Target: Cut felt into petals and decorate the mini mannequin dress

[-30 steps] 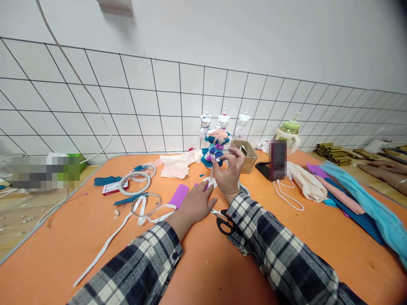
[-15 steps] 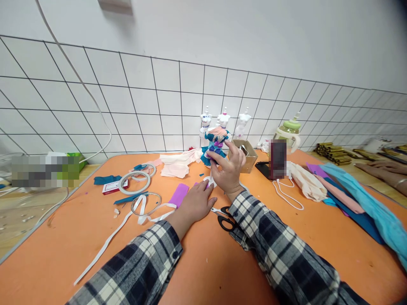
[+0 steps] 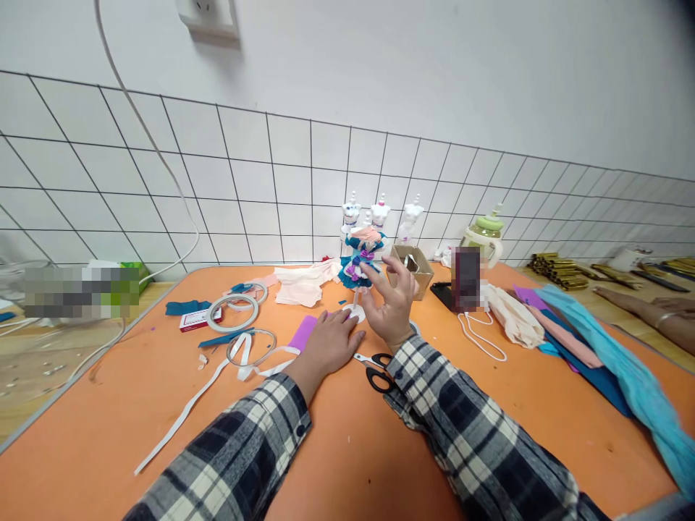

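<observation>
A small mannequin (image 3: pixel 360 255) in a teal, pink and purple dress stands on a white round base (image 3: pixel 354 312) on the orange table (image 3: pixel 347 449). My left hand (image 3: pixel 329 341) lies flat on the table, fingers stretched out, fingertips at that base. My right hand (image 3: pixel 392 298) is raised just right of the mannequin, fingers spread and loosely curved, holding nothing, its fingertips close to the dress. Black-handled scissors (image 3: pixel 376 369) lie under my right wrist. A purple fabric piece (image 3: pixel 304 331) lies left of my left hand.
Three bare white mannequins (image 3: pixel 381 211) stand by the tiled wall, beside a cardboard box (image 3: pixel 413 269) and a green-lidded bottle (image 3: pixel 482 235). Tape rolls (image 3: pixel 233 311), white ribbon (image 3: pixel 187 409) and cream cloth (image 3: pixel 301 282) lie left; folded fabrics (image 3: pixel 586 344) lie right. Another person's hand (image 3: pixel 670 310) rests at far right.
My right hand let go of the dressed mannequin and opened, fingers spreading beside it. My left hand stayed at the base. The view tilted up slightly.
</observation>
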